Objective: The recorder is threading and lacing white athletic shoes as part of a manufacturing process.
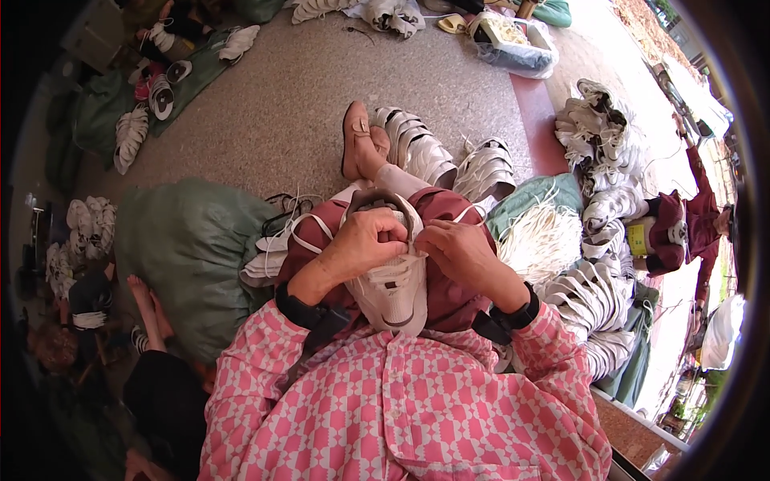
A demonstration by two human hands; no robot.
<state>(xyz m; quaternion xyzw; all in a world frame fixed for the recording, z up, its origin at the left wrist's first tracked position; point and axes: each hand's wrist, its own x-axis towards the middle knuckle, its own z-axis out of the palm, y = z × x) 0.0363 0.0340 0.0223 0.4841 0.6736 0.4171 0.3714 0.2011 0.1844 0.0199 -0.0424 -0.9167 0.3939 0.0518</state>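
Note:
A white sneaker lies on my lap, its toe toward my body and its brown-lined opening facing away. My left hand is closed at the opening, fingers curled over the tongue area. On the other side, my right hand pinches at the eyelet edge. A white shoelace loops out past my left hand, and another stretch shows beyond my right hand. What exactly lies between the fingertips is partly hidden. To the right, a bundle of loose white laces rests on green cloth.
Nested stacks of white shoes stand beyond my feet, with more shoe piles along my right. A bulging green sack sits at my left. Farther off are a lined bin, a person in dark red and other people at left.

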